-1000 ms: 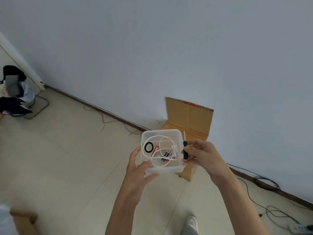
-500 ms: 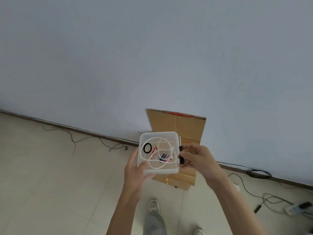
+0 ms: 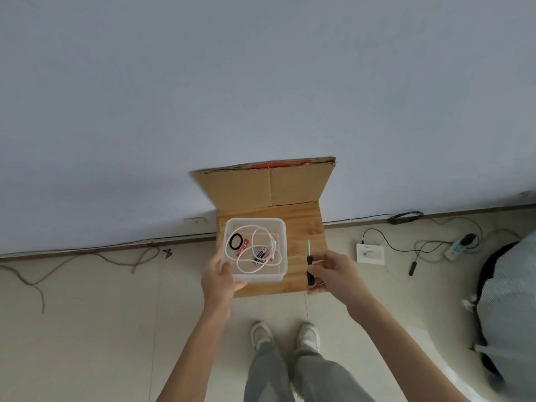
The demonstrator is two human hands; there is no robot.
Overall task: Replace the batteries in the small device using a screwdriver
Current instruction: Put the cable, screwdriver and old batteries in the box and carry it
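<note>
Screwdriver (image 3: 309,266) pointing upward, centre of frame.
Right hand (image 3: 333,274) is pinching its handle; left hand (image 3: 219,278) is gripping the tub (image 3: 258,276) containing batteries (image 3: 260,254).

Translucent frosted plastic container (image 3: 255,276), smooth white cord (image 3: 246,226) inside it, glossy-wrapped batteries (image 3: 242,247) inside it, grained wood board (image 3: 301,227) beneath it, matt brown cardboard flap (image 3: 246,187) behind it, screwdriver (image 3: 309,271) right of it, black plastic handle, thin metal shaft.

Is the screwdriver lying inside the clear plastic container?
No, the right hand holds the screwdriver upright outside the container, off to its right.
</note>
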